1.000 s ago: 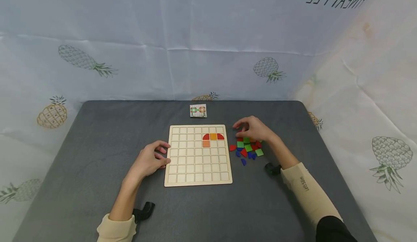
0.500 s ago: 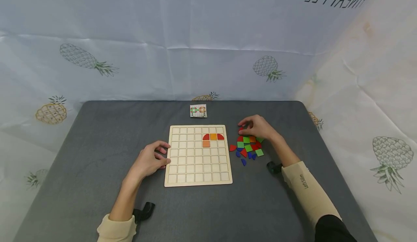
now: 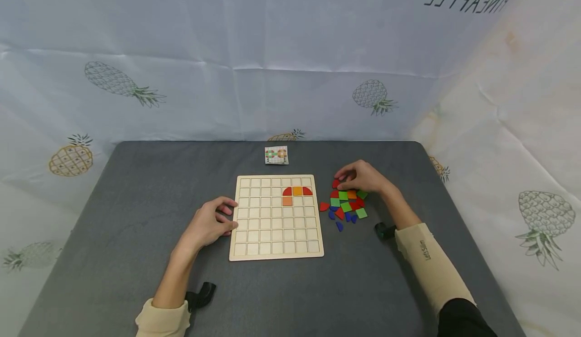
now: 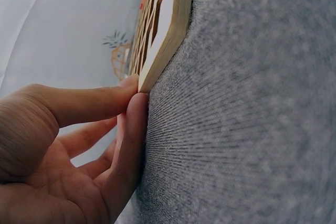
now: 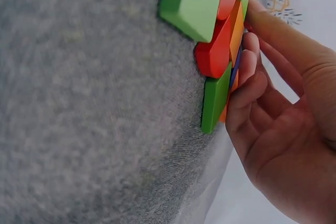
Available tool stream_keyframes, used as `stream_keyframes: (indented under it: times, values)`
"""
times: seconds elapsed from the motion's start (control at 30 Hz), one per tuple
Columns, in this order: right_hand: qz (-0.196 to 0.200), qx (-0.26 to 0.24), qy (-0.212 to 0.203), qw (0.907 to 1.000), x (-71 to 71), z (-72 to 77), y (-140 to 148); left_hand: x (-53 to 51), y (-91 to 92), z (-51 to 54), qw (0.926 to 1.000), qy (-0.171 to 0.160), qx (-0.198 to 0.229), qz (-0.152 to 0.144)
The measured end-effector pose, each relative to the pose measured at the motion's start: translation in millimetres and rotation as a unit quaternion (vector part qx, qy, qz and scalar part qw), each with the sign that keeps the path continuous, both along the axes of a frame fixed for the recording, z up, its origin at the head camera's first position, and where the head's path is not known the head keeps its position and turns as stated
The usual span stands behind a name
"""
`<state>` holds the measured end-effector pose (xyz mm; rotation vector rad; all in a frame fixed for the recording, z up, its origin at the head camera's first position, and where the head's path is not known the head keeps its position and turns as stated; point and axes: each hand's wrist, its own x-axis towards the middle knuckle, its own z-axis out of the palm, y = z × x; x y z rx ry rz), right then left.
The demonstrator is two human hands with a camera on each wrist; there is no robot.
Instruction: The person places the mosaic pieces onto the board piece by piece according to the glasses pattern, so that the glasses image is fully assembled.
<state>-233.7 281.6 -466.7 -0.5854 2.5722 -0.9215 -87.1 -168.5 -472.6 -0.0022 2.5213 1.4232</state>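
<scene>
A pale wooden grid board (image 3: 277, 234) lies on the grey table, with two red rounded pieces, a yellow-orange square (image 3: 297, 190) and a light orange square (image 3: 287, 201) in its cells. My left hand (image 3: 210, 223) pinches the board's left edge between thumb and fingers; the left wrist view shows the thumb on the edge. Right of the board lies a pile of coloured pieces, among them a green square (image 3: 346, 207). Over the pile's far side, my right hand (image 3: 364, 178) has bent fingers beside a red piece (image 3: 336, 183). Whether its fingertips grip a piece is hidden.
A small patterned card (image 3: 276, 155) lies beyond the board. Blue pieces (image 3: 339, 226) lie loose at the near side of the pile. White cloth with pineapple prints hangs around the table (image 3: 154, 185).
My right hand has shifted slightly to the right over the pile, leaving more of the red piece visible at its fingertips. My left hand and the board have stayed put.
</scene>
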Motion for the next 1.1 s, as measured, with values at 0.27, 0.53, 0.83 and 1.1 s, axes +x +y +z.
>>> stream_keyframes:
  times: [0.27,0.53,0.83,1.1]
  values:
    - [0.025,-0.008,0.001,0.9997,-0.6,-0.7,2,0.1,-1.2,-1.5,0.9999,0.006,0.005,-0.007]
    - [0.026,-0.011,0.015,0.9995,1.8,-0.9,1,0.5,-1.2,-2.2,0.9999,0.005,0.004,-0.008]
    - [0.017,-0.069,0.015,0.9974,10.4,4.2,-20,-0.4,-2.9,-1.5,0.9999,0.003,0.000,-0.011]
    - [0.052,-0.121,0.001,0.9912,22.1,7.0,-47,1.2,-2.0,-4.3,0.9999,0.002,0.005,-0.009]
